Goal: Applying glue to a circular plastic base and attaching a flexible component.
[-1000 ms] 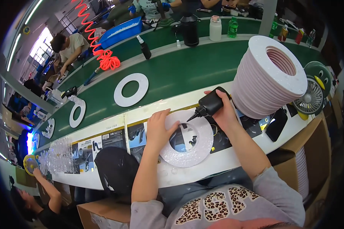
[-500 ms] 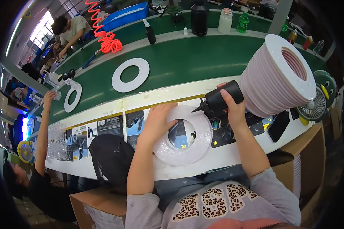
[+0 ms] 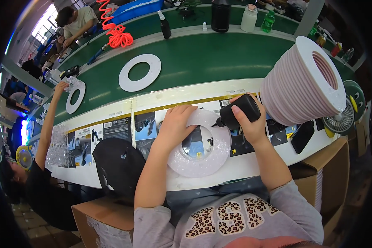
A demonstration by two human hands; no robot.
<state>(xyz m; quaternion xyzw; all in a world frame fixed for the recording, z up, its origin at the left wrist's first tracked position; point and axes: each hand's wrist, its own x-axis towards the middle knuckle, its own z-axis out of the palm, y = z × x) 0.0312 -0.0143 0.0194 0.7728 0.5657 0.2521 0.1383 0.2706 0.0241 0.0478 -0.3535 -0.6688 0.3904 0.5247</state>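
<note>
Lying where: the white ring [image 3: 200, 145] is flat on the pale front strip of the workbench [image 3: 252, 165], directly before the person, partly over the printed sheets [image 3: 111, 132]
Ring look: round and flat, with a wide hole in the middle; the surface looks grainy and a little glittering, and dark sheets show through the hole
Left hand: the left hand [image 3: 175, 124] rests palm down on the upper left part of the ring, fingers spread and released, pressing on it, not gripping
Left arm: bare forearm comes up from the lower edge, leaning a little to the right
Right hand: the right hand [image 3: 250, 124] is clenched around a black bottle [image 3: 240, 110], fingers wrapped on its body
Bottle pose: tilted, its thin nozzle points left and down and meets the upper right edge of the ring
Right side: a tall stack of pale rings [image 3: 304, 80] stands just beside the right hand, and a small fan [image 3: 339, 122] is behind it
Green belt: two more white rings [image 3: 139, 72] lie there, well apart from the hands
Left of the ring: a black cap [image 3: 118, 165] lies near the bench edge
Co-worker: another person at the far left reaches a hand [image 3: 61, 87] up to the belt
</note>
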